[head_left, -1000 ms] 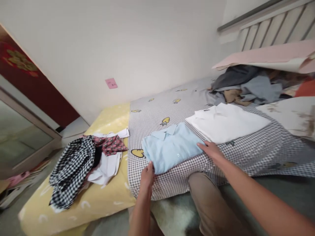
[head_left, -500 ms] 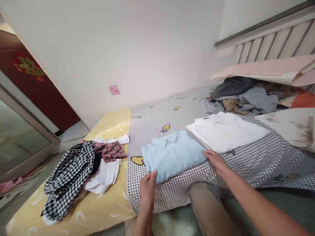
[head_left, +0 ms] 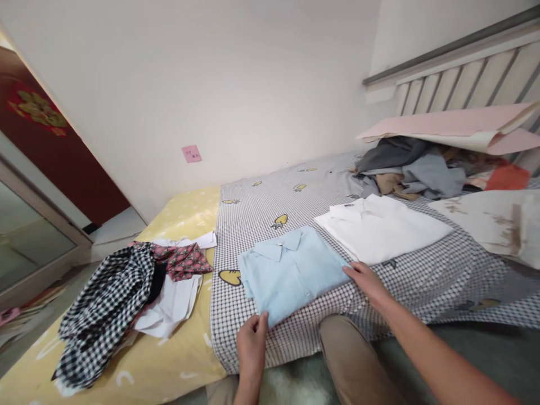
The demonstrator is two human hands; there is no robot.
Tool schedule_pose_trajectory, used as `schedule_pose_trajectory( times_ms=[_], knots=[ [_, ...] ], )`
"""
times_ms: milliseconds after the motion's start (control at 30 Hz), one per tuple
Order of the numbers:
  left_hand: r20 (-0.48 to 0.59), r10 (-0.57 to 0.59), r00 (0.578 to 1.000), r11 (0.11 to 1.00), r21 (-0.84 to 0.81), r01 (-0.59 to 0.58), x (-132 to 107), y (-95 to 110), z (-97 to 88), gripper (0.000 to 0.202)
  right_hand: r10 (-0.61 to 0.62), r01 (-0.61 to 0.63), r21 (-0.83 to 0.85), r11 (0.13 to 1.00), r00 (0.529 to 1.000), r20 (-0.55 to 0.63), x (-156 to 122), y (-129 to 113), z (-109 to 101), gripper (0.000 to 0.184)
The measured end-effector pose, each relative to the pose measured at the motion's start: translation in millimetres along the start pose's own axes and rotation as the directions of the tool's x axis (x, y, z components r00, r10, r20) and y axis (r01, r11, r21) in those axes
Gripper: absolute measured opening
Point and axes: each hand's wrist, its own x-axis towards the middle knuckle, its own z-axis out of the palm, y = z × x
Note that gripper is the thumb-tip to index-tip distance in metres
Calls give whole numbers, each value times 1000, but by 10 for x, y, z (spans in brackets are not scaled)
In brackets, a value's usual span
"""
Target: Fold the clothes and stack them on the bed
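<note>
A light blue collared shirt (head_left: 295,275), folded into a rough rectangle, lies on the checked bedsheet (head_left: 253,214) with its collar toward the wall. My left hand (head_left: 252,340) pinches its near left corner between thumb and fingers. At the near right corner, my right hand (head_left: 366,281) grips the edge of the same shirt. Just to the right of it lies a folded white collared shirt (head_left: 383,228), touched by neither hand.
On the yellow cloth (head_left: 181,354) at left is a heap with a black-and-white checked garment (head_left: 107,306), a pink patterned piece (head_left: 185,261) and white cloth (head_left: 169,306). Piled clothes (head_left: 430,169) sit under pink padding (head_left: 442,124) at back right.
My left hand has drawn the blue shirt's near left corner slightly down toward me. My right hand still holds its corner. The whole view has shifted a little.
</note>
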Motion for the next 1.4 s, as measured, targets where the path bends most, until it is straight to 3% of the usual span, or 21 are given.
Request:
schedule_pose_trajectory(
  times_ms=[100, 167, 233, 300, 367, 433, 500, 600, 700, 767, 933, 1200, 1300, 1400],
  knots=[
    [-56, -31, 998, 998, 59, 34, -38, -52, -84, 52, -56, 47, -90, 995, 994, -93, -101, -49, -4, 27],
    [-213, -20, 977, 993, 110, 45, -56, -19, -174, 43, -222, 171, -254, 952, 956, -191, -235, -152, 20, 35],
    [-398, 118, 910, 980, 197, -42, -45, 129, -240, 39, -449, 331, -431, 839, 869, -206, -376, -336, 101, 36],
    [-449, 342, 825, 918, 347, -192, 14, 397, -221, 39, -588, 455, -521, 723, 800, -118, -465, -590, 252, 34],
    [-343, 508, 790, 808, 507, -299, 123, 705, -89, 42, -616, 513, -564, 648, 788, 8, -477, -859, 458, 38],
    [-162, 585, 795, 687, 619, -380, 266, 927, 122, 46, -581, 521, -607, 600, 806, 118, -437, -1059, 680, 44],
    [33, 547, 837, 607, 673, -423, 411, 972, 340, 52, -537, 533, -641, 553, 816, 215, -387, -1121, 873, 49],
    [207, 369, 906, 576, 714, -398, 558, 747, 556, 52, -449, 562, -662, 495, 818, 359, -350, -952, 1039, 50],
    [235, 317, 919, 553, 741, -381, 594, 485, 608, 53, -355, 570, -655, 497, 822, 445, -357, -685, 1066, 51],
    [240, 310, 920, 538, 753, -378, 587, 420, 593, 53, -348, 580, -639, 505, 814, 465, -365, -583, 1052, 52],
    [246, 286, 926, 512, 778, -365, 586, 483, 581, 53, -349, 586, -620, 522, 809, 472, -307, -563, 992, 54],
    [229, 293, 928, 484, 802, -350, 609, 489, 612, 53, -284, 465, -711, 527, 885, 368, -82, -389, 688, 52],
    [226, 291, 930, 494, 796, -349, 592, 514, 600, 53, -281, 455, -720, 524, 890, 358, -70, -384, 662, 52],
    [224, 292, 930, 511, 785, -350, 576, 540, 593, 53, -246, 376, -764, 525, 926, 287, -55, -405, 711, 53]
  ],
)
